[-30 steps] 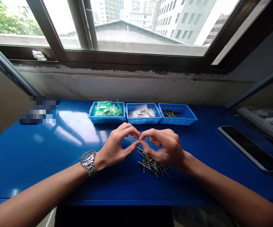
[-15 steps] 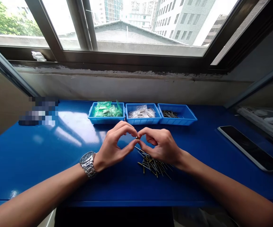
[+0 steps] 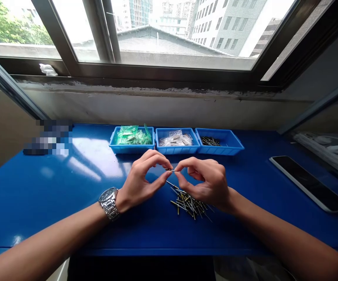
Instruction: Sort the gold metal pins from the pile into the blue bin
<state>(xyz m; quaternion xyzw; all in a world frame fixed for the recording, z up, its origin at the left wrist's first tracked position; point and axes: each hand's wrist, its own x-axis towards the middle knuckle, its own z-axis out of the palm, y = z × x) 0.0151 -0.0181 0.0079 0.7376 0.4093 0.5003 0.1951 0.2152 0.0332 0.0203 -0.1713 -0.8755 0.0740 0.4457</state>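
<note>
Between the fingertips of both hands runs a thin metal pin (image 3: 172, 170). My left hand (image 3: 145, 175), with a silver watch on its wrist, pinches the pin's left end, where a small darker part shows. My right hand (image 3: 205, 177) pinches the pin's other end. Below and partly behind my right hand lies a loose pile of metal pins (image 3: 191, 203), some with brass-coloured parts, on the blue table (image 3: 139, 234).
Three blue bins stand along the back: one with green bags (image 3: 132, 136), one with clear bags (image 3: 176, 138), one with dark pins (image 3: 210, 141). A phone (image 3: 311, 182) lies at the right. Behind is a window ledge.
My right hand has shifted a little to the right, away from my left fingertips, and the pin's thin shaft now shows between them. My left hand has stayed in place.
</note>
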